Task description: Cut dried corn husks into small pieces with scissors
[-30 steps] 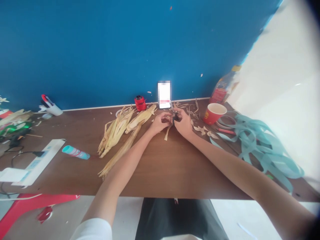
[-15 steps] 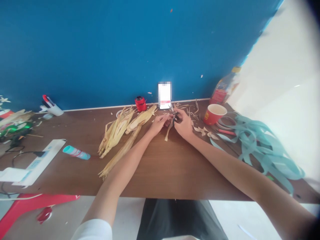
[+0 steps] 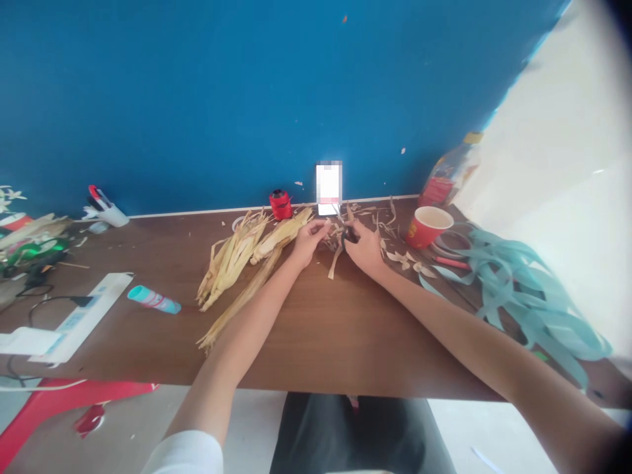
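Observation:
My right hand [image 3: 365,249] is shut on a pair of black-handled scissors [image 3: 348,234], whose blades point up and away. My left hand [image 3: 309,242] pinches a dried corn husk piece [image 3: 332,245] near the blades, with a pale strip hanging below it [image 3: 335,263]. Left of my hands lie bundles of dried corn husks [image 3: 231,260] and a long husk bundle [image 3: 241,303]. Small cut husk shapes [image 3: 402,259] lie to the right of my right hand. Fingers partly hide the scissor pivot.
A phone [image 3: 328,187] leans against the blue wall [image 3: 247,99], behind scattered husk scraps. Nearby are a red spool [image 3: 280,205], red paper cup [image 3: 427,227], plastic bottle [image 3: 449,176], teal paper strips [image 3: 518,303], power strip [image 3: 81,319], and teal tube [image 3: 153,299].
My left hand has drawn slightly left, away from the scissors. My right hand still holds the scissors in about the same place, and the whole view has shifted slightly.

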The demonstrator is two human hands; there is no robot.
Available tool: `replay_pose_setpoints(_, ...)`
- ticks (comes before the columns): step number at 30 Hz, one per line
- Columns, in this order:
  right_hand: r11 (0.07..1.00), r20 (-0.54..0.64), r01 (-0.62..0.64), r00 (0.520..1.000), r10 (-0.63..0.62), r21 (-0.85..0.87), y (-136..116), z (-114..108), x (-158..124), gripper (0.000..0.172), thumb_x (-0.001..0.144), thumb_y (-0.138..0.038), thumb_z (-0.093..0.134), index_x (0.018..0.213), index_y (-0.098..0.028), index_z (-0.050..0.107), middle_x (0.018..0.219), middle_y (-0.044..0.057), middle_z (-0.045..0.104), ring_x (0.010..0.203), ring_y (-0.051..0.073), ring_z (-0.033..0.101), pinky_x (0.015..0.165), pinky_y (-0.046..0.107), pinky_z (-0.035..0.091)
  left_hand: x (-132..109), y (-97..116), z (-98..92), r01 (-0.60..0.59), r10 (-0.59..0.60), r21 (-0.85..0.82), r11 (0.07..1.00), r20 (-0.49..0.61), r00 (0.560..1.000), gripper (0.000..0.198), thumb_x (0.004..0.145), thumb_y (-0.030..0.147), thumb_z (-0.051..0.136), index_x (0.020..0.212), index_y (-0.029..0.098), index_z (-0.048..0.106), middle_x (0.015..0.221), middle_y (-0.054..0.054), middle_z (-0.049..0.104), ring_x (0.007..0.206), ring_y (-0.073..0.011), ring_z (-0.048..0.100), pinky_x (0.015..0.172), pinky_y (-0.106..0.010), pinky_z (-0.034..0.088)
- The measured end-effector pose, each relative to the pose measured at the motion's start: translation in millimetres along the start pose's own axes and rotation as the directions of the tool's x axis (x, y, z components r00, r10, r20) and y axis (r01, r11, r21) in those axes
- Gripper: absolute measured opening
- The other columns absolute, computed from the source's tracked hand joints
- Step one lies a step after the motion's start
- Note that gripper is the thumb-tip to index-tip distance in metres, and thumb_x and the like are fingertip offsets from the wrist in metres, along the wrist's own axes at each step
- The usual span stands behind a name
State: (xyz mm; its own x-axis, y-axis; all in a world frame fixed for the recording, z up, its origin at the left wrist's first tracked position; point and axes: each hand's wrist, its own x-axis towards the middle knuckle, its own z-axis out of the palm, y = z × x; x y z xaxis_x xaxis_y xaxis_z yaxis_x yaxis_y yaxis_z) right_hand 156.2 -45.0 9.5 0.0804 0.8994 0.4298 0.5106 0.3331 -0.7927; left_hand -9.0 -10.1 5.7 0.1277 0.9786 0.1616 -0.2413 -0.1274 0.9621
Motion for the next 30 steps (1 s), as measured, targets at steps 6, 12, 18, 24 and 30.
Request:
replay_pose_setpoints(6, 0.999, 0.119, -0.009, 0.993, 0.014, -0.044, -0.2, 1.4, 2.0, 0.034, 0.070, -0.027, 0.062, 0.102, -0.019, 0.072, 0.078, 0.002, 0.071, 0.071, 0.019, 0.062, 0.067, 0.029, 0.047, 1.2, 2.4, -2.1, 0.030, -0.029, -0.148, 0.988, 0.008, 1.000, 0.032, 0.069, 0.038, 0.081, 0.086, 0.017, 0.066, 0.077, -0.001, 0.067, 0.062, -0.0068, 0.056, 0.062, -0.020, 0.045)
replay_pose_setpoints(12, 0.999, 0.192, 0.045, 0.980, -0.049, 0.024, 3.9, 4.5, 1.6, 0.035, 0.071, -0.027, 0.062, 0.103, -0.018, 0.073, 0.072, 0.000, 0.069, 0.065, 0.016, 0.059, 0.061, 0.026, 0.044, 3.3, 2.4, -3.9, 0.032, -0.034, -0.230, 0.973, -0.005, 0.999, 0.028, 0.065, 0.032, 0.082, 0.078, 0.016, 0.062, 0.079, 0.000, 0.064, 0.066, -0.0070, 0.057, 0.058, -0.018, 0.042)
replay_pose_setpoints(18, 0.996, 0.182, 0.083, 0.980, -0.079, -0.014, 8.1, 5.6, 2.7, 0.035, 0.069, -0.023, 0.062, 0.101, -0.017, 0.073, 0.079, 0.002, 0.072, 0.071, 0.018, 0.064, 0.066, 0.027, 0.046, 3.9, 0.7, -3.4, 0.035, -0.029, -0.224, 0.974, 0.031, 0.999, 0.027, 0.068, 0.030, 0.079, 0.073, 0.015, 0.057, 0.068, 0.002, 0.056, 0.061, -0.0060, 0.051, 0.058, -0.019, 0.040)
replay_pose_setpoints(24, 0.996, 0.188, 0.083, 0.979, -0.074, -0.044, 7.9, 5.4, 2.4, 0.033, 0.070, -0.022, 0.061, 0.100, -0.017, 0.074, 0.074, 0.002, 0.071, 0.067, 0.018, 0.063, 0.064, 0.027, 0.045, 4.7, -1.1, -3.1, 0.051, -0.048, -0.211, 0.976, 0.020, 0.999, 0.026, 0.071, 0.031, 0.078, 0.076, 0.015, 0.057, 0.068, 0.002, 0.056, 0.059, -0.0055, 0.050, 0.058, -0.019, 0.039)
replay_pose_setpoints(30, 0.995, 0.186, 0.099, 0.978, -0.093, -0.025, 11.5, 7.2, 3.4, 0.034, 0.069, -0.019, 0.059, 0.100, -0.019, 0.073, 0.083, 0.002, 0.074, 0.074, 0.020, 0.066, 0.069, 0.028, 0.049, 5.6, -3.1, -3.8, 0.037, -0.030, -0.217, 0.976, 0.033, 0.999, 0.029, 0.070, 0.032, 0.079, 0.075, 0.015, 0.057, 0.069, 0.002, 0.056, 0.058, -0.0047, 0.049, 0.056, -0.018, 0.039)
